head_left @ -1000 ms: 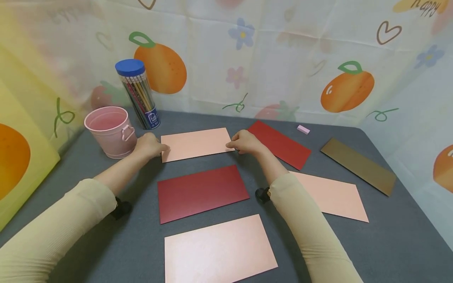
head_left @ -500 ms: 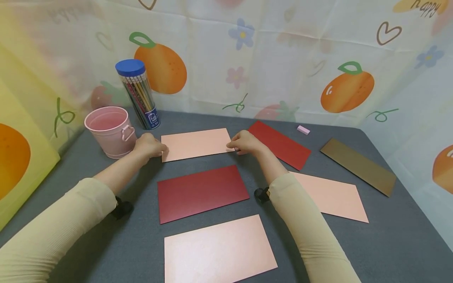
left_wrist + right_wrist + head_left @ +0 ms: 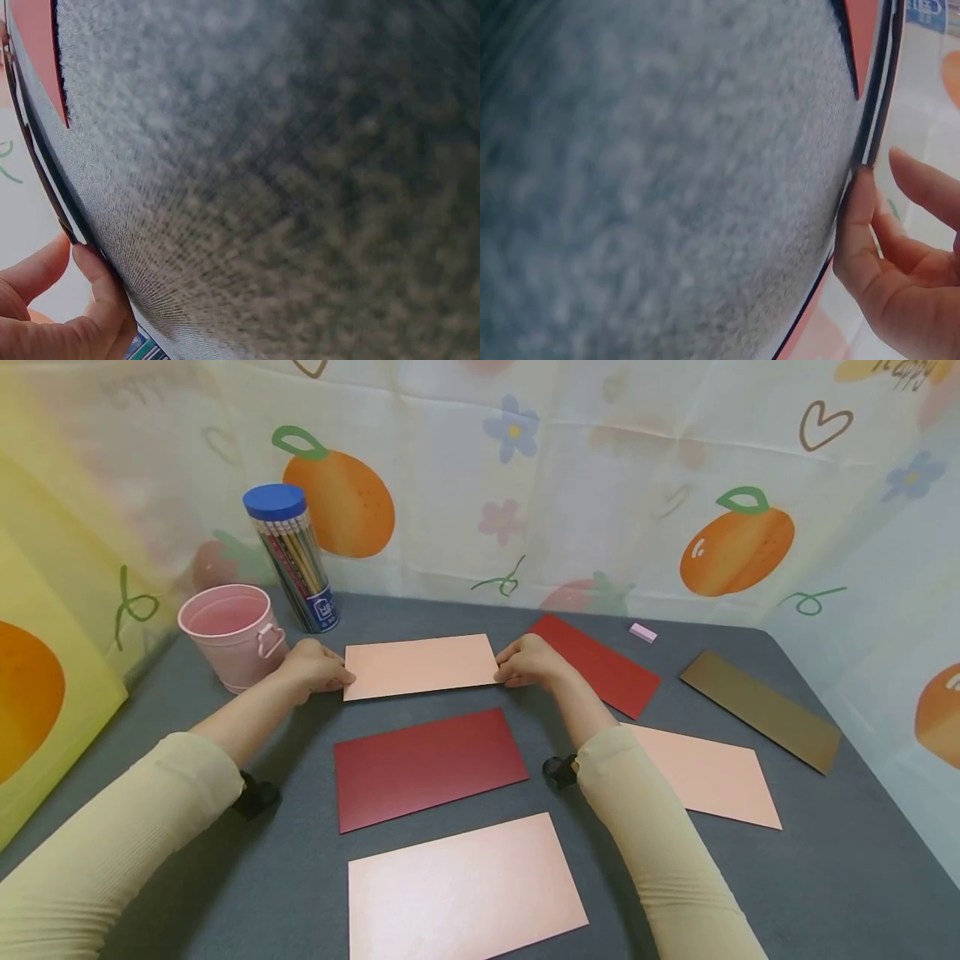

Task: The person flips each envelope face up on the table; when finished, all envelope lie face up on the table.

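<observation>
A light pink rectangular board (image 3: 422, 667) lies crosswise at the back of the table, in the head view. My left hand (image 3: 313, 667) pinches its left end between thumb and fingers; the left wrist view shows these fingers (image 3: 103, 281) at the thin edge. At the right end my right hand (image 3: 531, 662) holds the board with curled fingers. In the right wrist view a fingertip (image 3: 861, 184) meets the edge and the thumb is slightly apart. A dark red board (image 3: 431, 770) and a larger light pink board (image 3: 465, 893) lie nearer.
Right of the right hand lie a bright red board (image 3: 596, 664), another light pink board (image 3: 708, 777), a brown board (image 3: 761, 712) and a small pink block (image 3: 642, 633). A pink bucket (image 3: 240, 652) and a tub of pencils (image 3: 292, 560) stand at the back left.
The far pink board has shifted slightly to the right with both hands at its ends. The right hand has moved a little right, its fingers now closer to the board's edge.
</observation>
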The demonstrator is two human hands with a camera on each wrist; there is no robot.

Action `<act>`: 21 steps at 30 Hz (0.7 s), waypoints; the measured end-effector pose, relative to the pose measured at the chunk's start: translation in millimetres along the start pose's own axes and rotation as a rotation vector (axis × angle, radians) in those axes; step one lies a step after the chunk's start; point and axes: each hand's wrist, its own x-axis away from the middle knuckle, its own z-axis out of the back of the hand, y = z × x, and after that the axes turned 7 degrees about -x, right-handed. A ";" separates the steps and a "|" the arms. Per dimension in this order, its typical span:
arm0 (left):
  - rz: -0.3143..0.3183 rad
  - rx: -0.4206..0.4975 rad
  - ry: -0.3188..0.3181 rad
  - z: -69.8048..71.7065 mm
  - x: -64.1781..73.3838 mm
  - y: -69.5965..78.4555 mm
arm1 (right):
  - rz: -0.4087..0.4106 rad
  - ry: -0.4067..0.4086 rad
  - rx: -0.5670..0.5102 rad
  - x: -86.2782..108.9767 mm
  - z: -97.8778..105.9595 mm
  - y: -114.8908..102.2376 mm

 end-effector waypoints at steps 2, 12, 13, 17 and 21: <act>-0.005 0.012 -0.011 -0.3 -0.2 0.8 | 0.007 0.009 -0.012 1.3 2.0 0.1; -0.065 0.050 -0.006 -2.4 -6.3 7.3 | 0.030 0.060 -0.008 5.8 15.3 1.7; -0.071 0.059 -0.008 -2.7 -6.9 7.5 | 0.032 0.057 -0.010 5.7 16.4 2.0; -0.096 0.095 -0.030 -3.6 -9.1 6.6 | 0.032 0.048 -0.014 5.6 19.9 3.8; -0.119 0.139 -0.034 -5.1 -9.7 7.2 | 0.026 0.057 -0.020 6.2 22.1 5.5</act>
